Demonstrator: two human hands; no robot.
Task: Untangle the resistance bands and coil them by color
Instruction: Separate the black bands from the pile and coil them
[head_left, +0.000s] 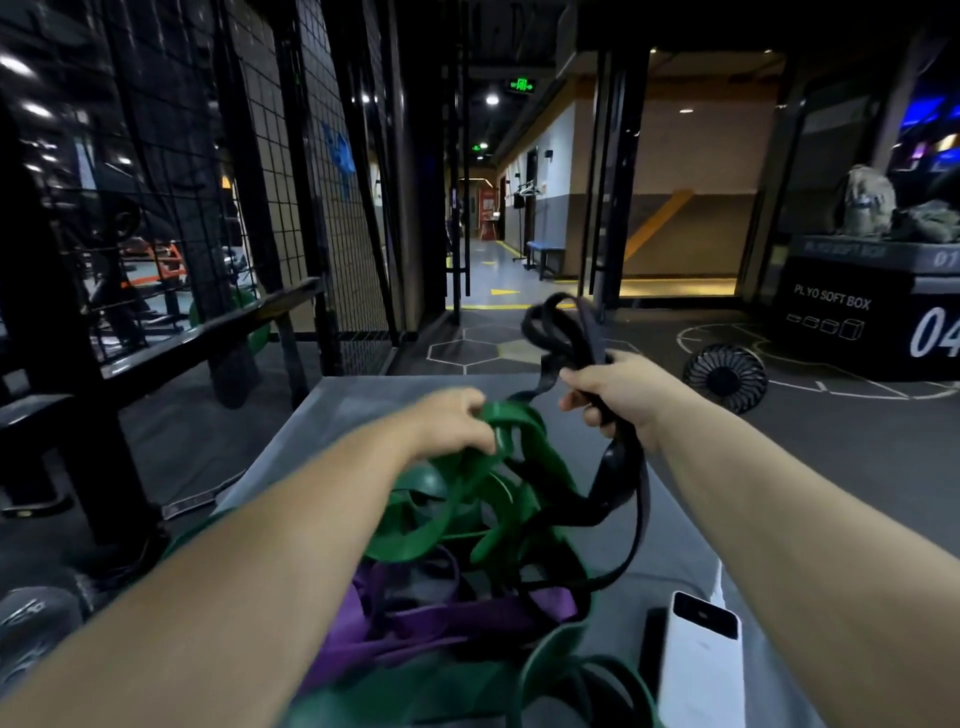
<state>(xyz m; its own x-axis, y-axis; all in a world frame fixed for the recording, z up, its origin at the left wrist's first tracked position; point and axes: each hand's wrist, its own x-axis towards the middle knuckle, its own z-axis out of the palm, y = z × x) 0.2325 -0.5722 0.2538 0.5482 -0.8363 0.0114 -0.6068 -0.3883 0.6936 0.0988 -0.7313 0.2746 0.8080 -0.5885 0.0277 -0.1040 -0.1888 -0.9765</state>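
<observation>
A tangle of resistance bands lies on the grey padded surface (363, 400) in front of me. My left hand (452, 418) is shut on a loop of the green band (441, 514) at the top of the pile. To its right, my right hand (618, 389) grips the black band (558, 325), which loops up above my fist and trails down into the heap. A purple band (467, 618) lies under the green one, nearer to me. More green band curls at the bottom edge.
A white power bank (701, 660) lies on the surface at lower right. A small black fan (724, 376) sits on the floor beyond my right hand. A black plyo soft box (857, 317) stands far right, a wire-mesh cage (291, 182) to the left.
</observation>
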